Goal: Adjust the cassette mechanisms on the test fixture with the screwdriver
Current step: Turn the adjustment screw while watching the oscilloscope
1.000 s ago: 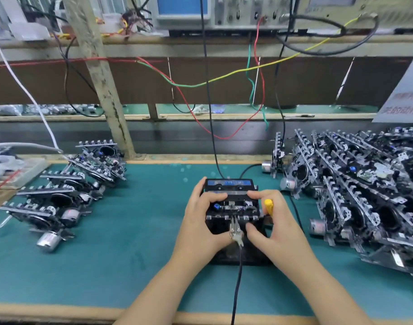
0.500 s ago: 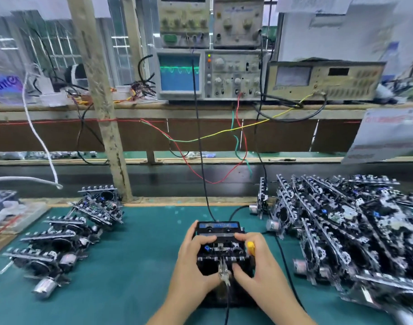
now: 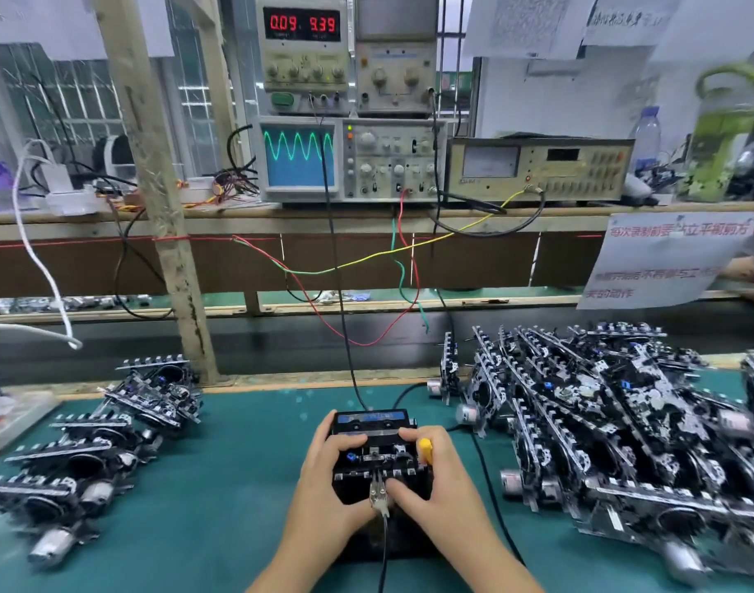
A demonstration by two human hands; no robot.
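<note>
At the near edge of the green worktop (image 3: 238, 485) we have the test fixture (image 3: 377, 498) with one cassette mechanism (image 3: 375, 453) seated on it, and both our hands wrap it from either side. Our left hand (image 3: 328, 477) curls around the left flank of the mechanism, thumb lying over its top. Our right hand (image 3: 435, 485) grips the screwdriver (image 3: 425, 449), of which only the yellow handle shows above the fingers; we cannot tell where the tip sits.

That hidden tip is our main risk. We are looking up at the oscilloscope (image 3: 300, 154) with its green sine trace, not down at the screw, so the blade could ride out of the slot and scrape nearby parts, or we could overturn the adjustment and lose the waveform. The black cable (image 3: 384, 545) runs out toward us between our wrists; a tug from a forearm could break contact. The heaped mechanisms (image 3: 623, 442) sit near our right elbow, where a careless sweep could topple them.
</note>
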